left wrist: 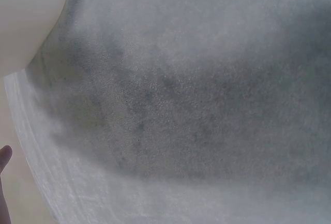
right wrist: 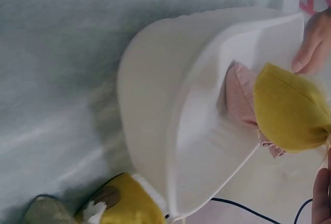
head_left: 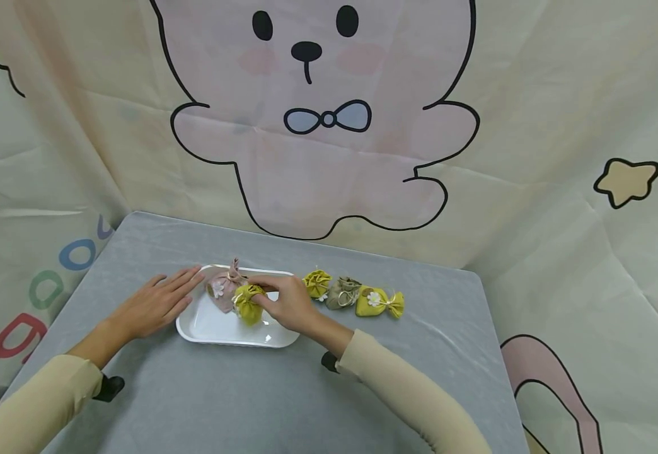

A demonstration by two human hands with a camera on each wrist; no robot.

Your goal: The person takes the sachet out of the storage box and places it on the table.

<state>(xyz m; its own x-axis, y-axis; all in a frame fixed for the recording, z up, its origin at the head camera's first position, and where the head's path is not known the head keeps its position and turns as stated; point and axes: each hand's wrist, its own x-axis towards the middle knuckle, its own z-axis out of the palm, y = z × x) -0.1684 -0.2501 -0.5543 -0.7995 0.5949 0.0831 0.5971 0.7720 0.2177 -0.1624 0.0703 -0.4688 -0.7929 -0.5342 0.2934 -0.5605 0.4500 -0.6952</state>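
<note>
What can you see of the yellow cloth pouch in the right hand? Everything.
The yellow cloth pouch looks like woven fabric, with a plump, rounded body, a faint seam line and a gathered, tied neck. The person's right hand pinches it near the neck, over the white, round-cornered rectangular tray and close to the dusty-pink cloth pouch in it. Whether the two pouches touch is unclear.

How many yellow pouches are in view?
3: one yellow pouch in the right hand, over the tray; a second pouch and third pouch right of it, flanking the grey-green pouch.
</note>
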